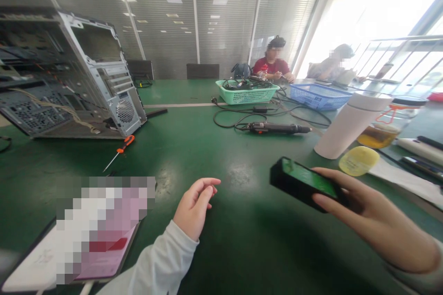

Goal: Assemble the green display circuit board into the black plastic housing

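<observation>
My right hand (377, 221) grips a black rectangular casing (292, 189) between thumb and fingers, raised over the green table. A green circuit board (311, 177) shows in the casing's upper face. My left hand (195, 205) is near the middle of the table with nothing in it; its index finger stretches forward and the other fingers bend loosely. To its left lie a phone with a pink screen (100, 262) and a white item (31, 265), both partly blurred out. Beyond them rests an orange-handled screwdriver (125, 145).
An open computer case (124, 110) stands at the left. Farther back are a black corded power screwdriver (277, 127), a green basket (247, 97) of cables and a blue basket (318, 97). A white tumbler (351, 124) and yellow disc (359, 161) stand right. Two people sit far off.
</observation>
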`<state>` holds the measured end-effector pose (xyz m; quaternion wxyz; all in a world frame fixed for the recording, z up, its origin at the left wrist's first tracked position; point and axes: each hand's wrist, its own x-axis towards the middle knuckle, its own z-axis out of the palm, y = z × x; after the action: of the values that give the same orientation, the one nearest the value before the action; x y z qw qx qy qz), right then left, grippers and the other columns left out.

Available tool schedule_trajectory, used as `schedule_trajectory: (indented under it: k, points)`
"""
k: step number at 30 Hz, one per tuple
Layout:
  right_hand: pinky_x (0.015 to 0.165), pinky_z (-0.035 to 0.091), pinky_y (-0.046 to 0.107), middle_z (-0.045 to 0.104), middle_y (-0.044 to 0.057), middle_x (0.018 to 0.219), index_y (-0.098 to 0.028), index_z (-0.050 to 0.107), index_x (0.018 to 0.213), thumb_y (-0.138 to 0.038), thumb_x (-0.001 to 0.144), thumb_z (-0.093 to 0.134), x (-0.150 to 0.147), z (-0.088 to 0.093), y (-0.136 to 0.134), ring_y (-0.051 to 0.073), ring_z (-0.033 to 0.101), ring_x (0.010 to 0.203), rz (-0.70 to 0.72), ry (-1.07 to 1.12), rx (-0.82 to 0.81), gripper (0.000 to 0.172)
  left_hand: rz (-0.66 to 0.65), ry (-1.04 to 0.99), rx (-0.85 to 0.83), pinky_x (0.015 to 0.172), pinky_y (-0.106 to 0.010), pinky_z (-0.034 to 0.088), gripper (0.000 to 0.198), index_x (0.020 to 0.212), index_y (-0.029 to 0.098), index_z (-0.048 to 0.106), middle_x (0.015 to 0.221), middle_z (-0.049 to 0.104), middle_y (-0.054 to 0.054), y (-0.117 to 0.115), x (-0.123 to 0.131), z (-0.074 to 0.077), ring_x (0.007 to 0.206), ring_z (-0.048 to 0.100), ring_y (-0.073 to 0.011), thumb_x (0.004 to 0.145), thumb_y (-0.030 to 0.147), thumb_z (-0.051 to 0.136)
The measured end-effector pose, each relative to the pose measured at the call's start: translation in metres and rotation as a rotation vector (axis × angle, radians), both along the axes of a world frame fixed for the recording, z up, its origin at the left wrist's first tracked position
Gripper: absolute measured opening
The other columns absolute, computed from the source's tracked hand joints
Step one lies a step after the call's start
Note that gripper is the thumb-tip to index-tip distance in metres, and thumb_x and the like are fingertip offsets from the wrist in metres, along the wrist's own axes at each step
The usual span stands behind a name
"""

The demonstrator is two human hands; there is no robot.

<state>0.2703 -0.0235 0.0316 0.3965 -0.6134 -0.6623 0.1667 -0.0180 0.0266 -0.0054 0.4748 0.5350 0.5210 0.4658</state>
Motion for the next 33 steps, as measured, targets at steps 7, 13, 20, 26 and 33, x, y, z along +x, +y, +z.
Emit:
schedule_trajectory:
  k: [7, 13, 20, 26, 33]
  points:
    - [0.058, 0.048, 0.027, 0.052, 0.004, 0.103, -0.022, 0.049, 0.113, -0.032, 0.083, 0.052, -0.107, -0.009, 0.035, 0.015, 0.054, 0.068, 0.246, -0.166, 0.086, 0.031, -0.035, -0.03, 0.008, 0.068, -0.03, 0.049, 0.042, 0.115, 0.02, 0.055, 0.116, 0.058, -0.009, 0.007, -0.01, -0.008, 0.106, 0.052, -0.0243, 0.081, 0.042, 0.043]
    - [0.074, 0.051, 0.029, 0.045, 0.005, 0.114, -0.023, 0.045, 0.119, -0.025, 0.085, 0.051, -0.103, -0.038, 0.038, 0.018, 0.054, 0.09, 0.293, -0.07, 0.198, 0.034, -0.09, 0.095, 0.114, 0.078, -0.035, 0.048, 0.042, 0.117, 0.017, 0.051, 0.116, 0.055, -0.011, 0.003, -0.005, -0.01, 0.104, 0.052, -0.024, 0.079, 0.037, 0.049]
    - [0.073, 0.051, 0.025, 0.045, 0.006, 0.116, -0.022, 0.042, 0.121, -0.022, 0.09, 0.047, -0.1, -0.037, 0.039, 0.017, 0.052, 0.094, 0.361, -0.078, 0.352, 0.031, -0.093, 0.076, 0.079, 0.072, -0.033, 0.05, 0.045, 0.119, 0.015, 0.047, 0.114, 0.055, -0.012, 0.005, -0.006, -0.011, 0.095, 0.055, -0.022, 0.081, 0.038, 0.049]
    - [0.057, 0.048, 0.02, 0.051, 0.005, 0.104, -0.02, 0.054, 0.103, -0.033, 0.089, 0.056, -0.101, -0.036, 0.032, 0.013, 0.056, 0.074, 0.325, 0.088, 0.29, 0.019, -0.072, 0.009, 0.056, 0.065, -0.031, 0.051, 0.041, 0.114, 0.017, 0.051, 0.111, 0.058, -0.009, 0.003, -0.006, -0.005, 0.089, 0.057, -0.021, 0.081, 0.04, 0.049]
    - [0.029, 0.032, 0.014, 0.05, 0.0, 0.063, -0.013, 0.048, 0.093, -0.059, 0.069, 0.064, -0.109, -0.029, 0.032, 0.008, 0.042, 0.033, 0.24, 0.576, -0.299, 0.054, -0.178, 0.017, 0.063, 0.083, -0.035, 0.046, 0.051, 0.123, 0.016, 0.044, 0.111, 0.061, -0.01, -0.005, -0.002, -0.001, 0.098, 0.057, -0.0235, 0.078, 0.039, 0.053]
